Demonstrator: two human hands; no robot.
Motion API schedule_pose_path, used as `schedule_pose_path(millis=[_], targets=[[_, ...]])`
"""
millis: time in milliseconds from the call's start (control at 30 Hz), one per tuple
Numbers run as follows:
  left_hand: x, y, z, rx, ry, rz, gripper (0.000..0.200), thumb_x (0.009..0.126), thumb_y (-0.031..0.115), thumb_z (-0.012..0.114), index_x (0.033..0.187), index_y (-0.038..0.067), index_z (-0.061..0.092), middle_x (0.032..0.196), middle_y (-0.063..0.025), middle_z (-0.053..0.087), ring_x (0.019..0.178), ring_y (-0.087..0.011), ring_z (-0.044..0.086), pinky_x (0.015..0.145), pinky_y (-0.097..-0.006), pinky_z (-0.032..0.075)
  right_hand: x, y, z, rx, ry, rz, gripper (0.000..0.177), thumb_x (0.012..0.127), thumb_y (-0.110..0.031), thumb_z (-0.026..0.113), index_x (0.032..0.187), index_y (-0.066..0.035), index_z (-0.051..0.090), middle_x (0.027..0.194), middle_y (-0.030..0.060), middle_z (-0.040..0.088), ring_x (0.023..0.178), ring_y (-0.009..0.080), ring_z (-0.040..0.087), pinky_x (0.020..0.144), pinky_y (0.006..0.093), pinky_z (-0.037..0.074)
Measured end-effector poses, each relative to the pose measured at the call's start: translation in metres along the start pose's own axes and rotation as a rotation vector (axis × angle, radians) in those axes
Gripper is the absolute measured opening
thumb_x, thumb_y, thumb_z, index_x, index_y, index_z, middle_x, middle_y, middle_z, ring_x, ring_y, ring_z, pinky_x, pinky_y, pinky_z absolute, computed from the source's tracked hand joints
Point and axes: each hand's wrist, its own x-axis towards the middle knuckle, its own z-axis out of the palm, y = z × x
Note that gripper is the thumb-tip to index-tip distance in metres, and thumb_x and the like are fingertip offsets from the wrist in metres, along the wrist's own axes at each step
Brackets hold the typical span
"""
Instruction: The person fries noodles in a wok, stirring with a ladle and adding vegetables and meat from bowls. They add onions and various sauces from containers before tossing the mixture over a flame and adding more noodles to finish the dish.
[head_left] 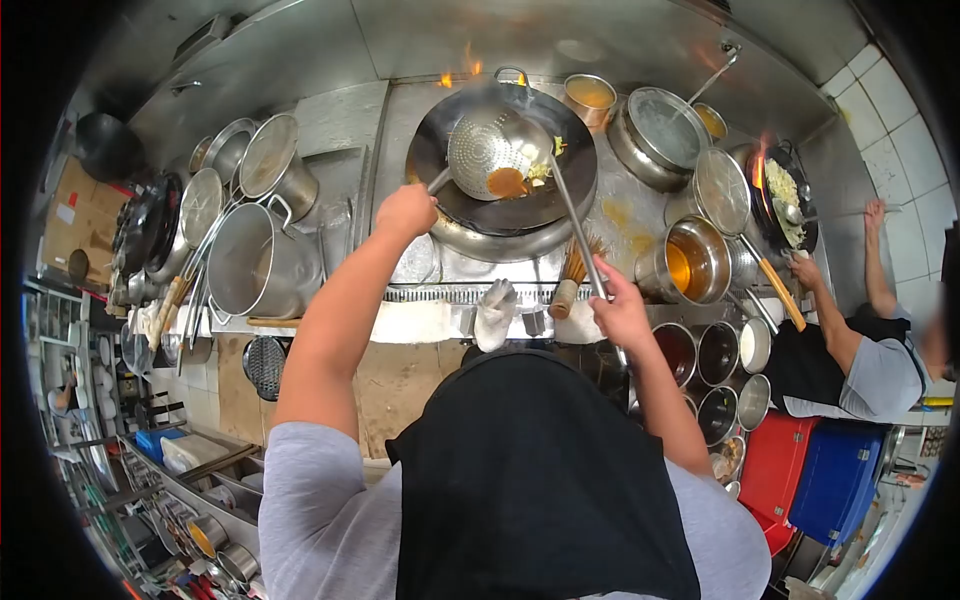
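Note:
My left hand (407, 212) is wrapped round the handle of a perforated strainer (480, 150), held over a large dark wok (435, 130). A brown patch shows in the strainer's bowl. My right hand (622, 305) grips the long metal handle of a ladle (570, 200), whose head is over the wok beside the strainer. Pale and green food pieces (541, 170) lie between the two tools. Flames rise behind the wok's far rim. A bamboo brush (566, 285) stands between the wok and my right hand.
At right, a co-worker's hands (803, 268) work at another wok (812, 225) with flames. Pots of amber liquid (690, 262), a lidded pot (662, 125) and strainers sit right of my wok. A large metal pot (250, 262) stands at left, a folded cloth (412, 322) along the front edge.

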Motion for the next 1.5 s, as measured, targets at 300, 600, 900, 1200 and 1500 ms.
schedule_pose_path(millis=[300,600,900,1200,1500], targets=[[0.018,-0.033,0.039,-0.155,0.121,0.004,0.043,0.105,0.037,0.065,0.119,-0.003,0.074,0.105,-0.0248,0.078,0.091,-0.0393,0.077,0.081,-0.0505,0.060,-0.045,-0.016,-0.042,0.962,-0.221,0.321,0.073,0.097,0.003,0.057,0.166,-0.007,0.034,0.100,0.0149,0.058,0.056,0.0077,0.044,0.046,0.0246,0.043],[-0.140,-0.073,0.071,-1.161,0.080,-0.295,0.051,0.108,0.029,0.064,0.150,0.000,0.055,0.079,-0.0020,0.062,0.052,-0.0092,0.053,0.046,-0.0264,0.044,-0.156,-0.048,-0.142,0.827,-0.044,0.103,0.075,0.097,0.001,0.057,0.167,-0.004,0.028,0.100,0.0192,0.058,0.050,0.0069,0.044,0.039,0.0220,0.042],[-0.233,-0.087,0.190,-1.335,0.185,-0.474,0.031,0.111,0.029,0.062,0.123,0.000,0.062,0.077,-0.0029,0.059,0.049,-0.0106,0.052,0.042,-0.0290,0.043,-0.085,-0.023,-0.138,1.009,-0.012,0.027,0.075,0.095,0.002,0.057,0.165,-0.006,0.032,0.100,0.0161,0.057,0.054,0.0077,0.045,0.039,0.0218,0.040],[-0.215,-0.114,0.224,-1.131,-0.020,-0.653,0.044,0.107,0.029,0.067,0.136,-0.004,0.061,0.090,-0.0145,0.069,0.067,-0.0255,0.069,0.059,-0.0394,0.057,0.062,-0.024,-0.070,0.543,-0.126,0.022,0.074,0.096,0.005,0.061,0.164,-0.007,0.036,0.094,0.0103,0.064,0.056,0.0105,0.052,0.044,0.0272,0.043],[-0.158,-0.044,0.146,-0.435,0.422,-0.003,0.049,0.094,0.022,0.077,0.134,-0.005,0.066,0.118,-0.0271,0.069,0.114,-0.0463,0.065,0.101,-0.0513,0.052,0.159,0.023,-0.010,-0.195,-0.149,-0.209,0.070,0.093,0.003,0.069,0.160,-0.013,0.052,0.108,0.0122,0.073,0.083,0.0196,0.069,0.075,0.0322,0.054]])
